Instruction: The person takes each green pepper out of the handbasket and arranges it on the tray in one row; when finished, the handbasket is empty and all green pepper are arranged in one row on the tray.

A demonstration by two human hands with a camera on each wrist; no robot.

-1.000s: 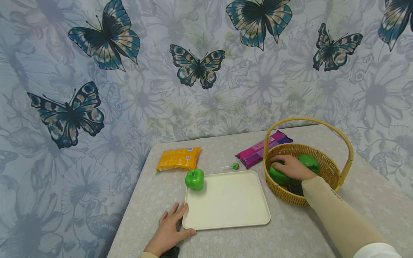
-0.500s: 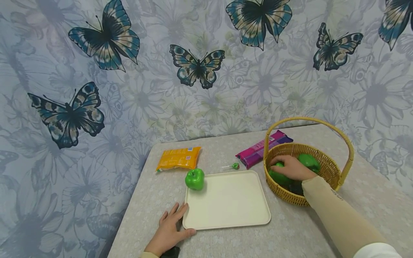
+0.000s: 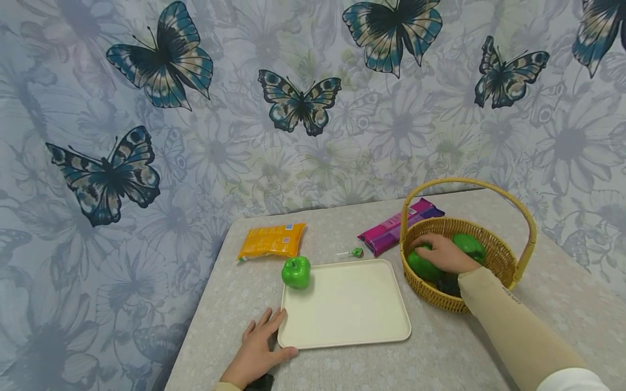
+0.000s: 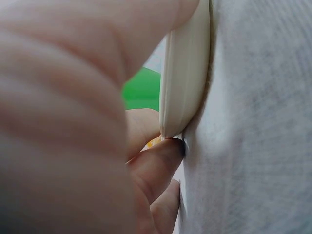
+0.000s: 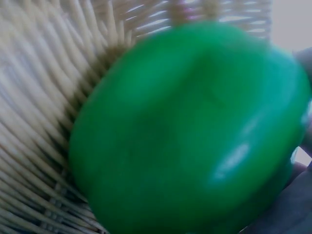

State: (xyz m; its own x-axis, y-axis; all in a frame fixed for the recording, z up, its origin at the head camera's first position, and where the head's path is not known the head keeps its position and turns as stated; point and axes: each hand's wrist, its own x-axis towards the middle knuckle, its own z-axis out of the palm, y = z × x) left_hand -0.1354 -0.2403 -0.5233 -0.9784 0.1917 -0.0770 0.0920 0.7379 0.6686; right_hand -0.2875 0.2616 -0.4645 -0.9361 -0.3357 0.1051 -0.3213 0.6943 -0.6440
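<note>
My right hand (image 3: 444, 255) reaches into the yellow wicker basket (image 3: 435, 297) and grips a green bell pepper (image 3: 421, 267), its fingers bent over the far side. That pepper (image 5: 185, 131) fills most of the right wrist view, close against the woven wall. Another green bell pepper (image 3: 469, 247) lies beside the hand in the basket. At the cream tray (image 3: 349, 309), my left hand (image 3: 256, 347) spreads around the near left corner, fingertips at the left rim and thumb at the front. A third green bell pepper (image 3: 295, 272) sits upright on the tray's far left corner.
Behind the tray lie an orange packet (image 3: 272, 240) at the left and a purple packet (image 3: 398, 225) next to the basket. Between them is a small green lollipop (image 3: 358, 252). The basket's tall handle (image 3: 467, 180) arches above the right hand. A butterfly-patterned wall backs the table.
</note>
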